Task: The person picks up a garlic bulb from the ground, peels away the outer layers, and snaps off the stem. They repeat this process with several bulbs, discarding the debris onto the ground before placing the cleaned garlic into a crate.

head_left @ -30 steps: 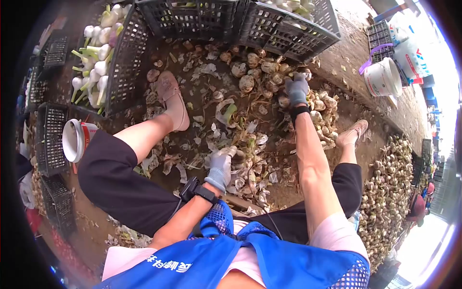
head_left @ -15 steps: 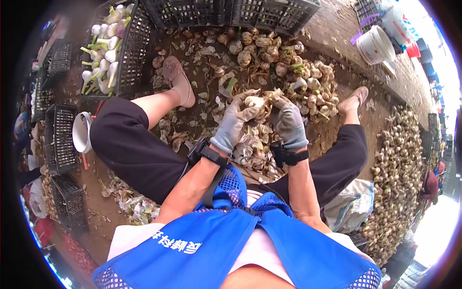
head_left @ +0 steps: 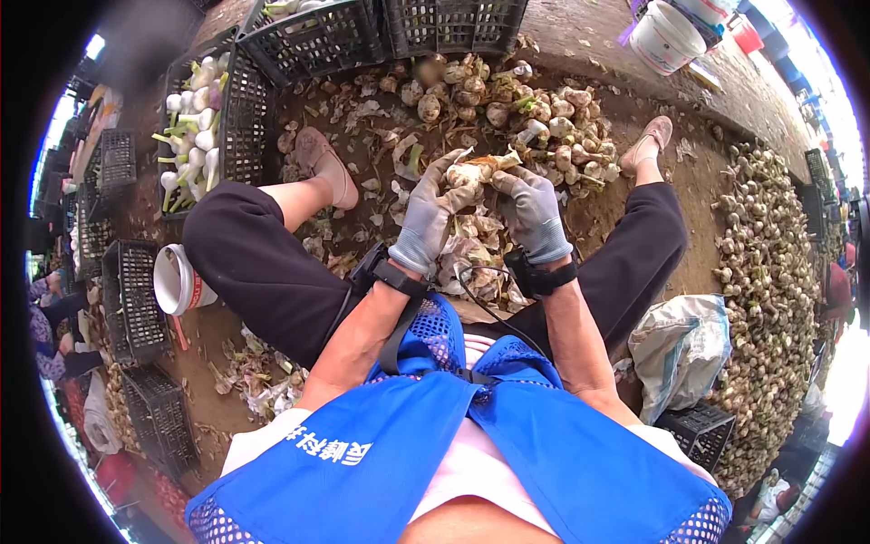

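Observation:
Between my gloved hands is a garlic bulb [head_left: 466, 176] with loose brown outer skin. My left hand [head_left: 435, 207] is closed around the bulb, thumb on its near side. At the bulb's right end, my right hand [head_left: 533, 213] pinches the dry papery skin. Part of the bulb is hidden by the fingers. Just beyond the hands lies a heap of untrimmed garlic [head_left: 566, 127] on the ground. Shed garlic skins [head_left: 467, 254] are piled below the hands, between my legs.
A black crate [head_left: 245, 122] at the left holds cleaned white garlic [head_left: 195, 136]. More crates [head_left: 453, 25] line the far side. A white bucket [head_left: 178, 281] stands beside my left knee. At right are a woven sack [head_left: 680, 349] and a long garlic pile [head_left: 766, 299].
The view has shifted slightly. The bulb has turned in my left hand, and its loose skin now stretches rightward to my right fingers.

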Demonstrator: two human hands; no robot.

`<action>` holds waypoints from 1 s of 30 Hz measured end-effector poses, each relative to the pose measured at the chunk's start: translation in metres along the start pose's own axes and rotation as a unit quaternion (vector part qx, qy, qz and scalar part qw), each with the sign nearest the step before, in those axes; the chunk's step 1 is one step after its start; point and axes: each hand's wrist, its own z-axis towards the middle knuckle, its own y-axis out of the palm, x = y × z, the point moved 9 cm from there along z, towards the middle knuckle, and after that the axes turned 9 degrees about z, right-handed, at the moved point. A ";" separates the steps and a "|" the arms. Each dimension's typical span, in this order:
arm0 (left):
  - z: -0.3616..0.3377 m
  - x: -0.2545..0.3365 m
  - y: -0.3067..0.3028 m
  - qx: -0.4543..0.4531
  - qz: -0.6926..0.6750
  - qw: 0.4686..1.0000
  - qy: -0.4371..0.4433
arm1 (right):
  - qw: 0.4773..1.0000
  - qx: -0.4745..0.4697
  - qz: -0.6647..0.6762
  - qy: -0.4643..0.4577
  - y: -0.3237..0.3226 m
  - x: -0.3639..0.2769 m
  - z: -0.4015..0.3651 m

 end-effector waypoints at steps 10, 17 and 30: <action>-0.019 0.051 0.031 0.002 0.483 0.832 0.271 | 0.995 -0.043 0.083 0.038 0.002 0.006 -0.011; -0.012 0.016 -0.007 0.030 0.142 0.987 0.070 | 0.998 0.044 0.025 -0.031 -0.012 0.027 0.010; -0.004 -0.026 -0.026 0.111 -0.118 0.970 -0.181 | 0.989 0.010 -0.139 -0.055 -0.022 -0.006 0.000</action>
